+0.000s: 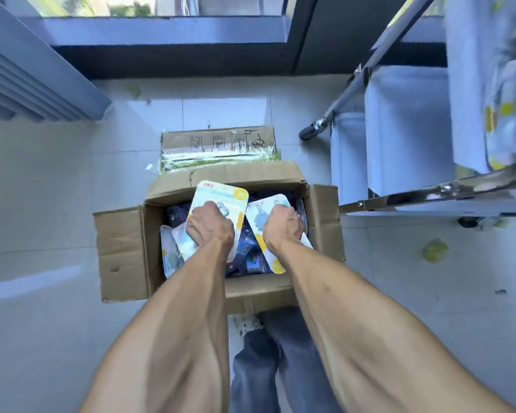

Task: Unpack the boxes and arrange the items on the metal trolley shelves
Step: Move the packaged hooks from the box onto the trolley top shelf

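Both hands — left hand (209, 226), right hand (282, 226) — grip packets over open box (121, 245).

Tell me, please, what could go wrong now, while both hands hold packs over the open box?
1. Each hand, left hand and right hand, grips one flat white-and-blue blister pack near its lower part only; a pack might slip back into the open brown cardboard box.
2. The shiny metal trolley stands right beside the box; a lifted pack might hit its frame.
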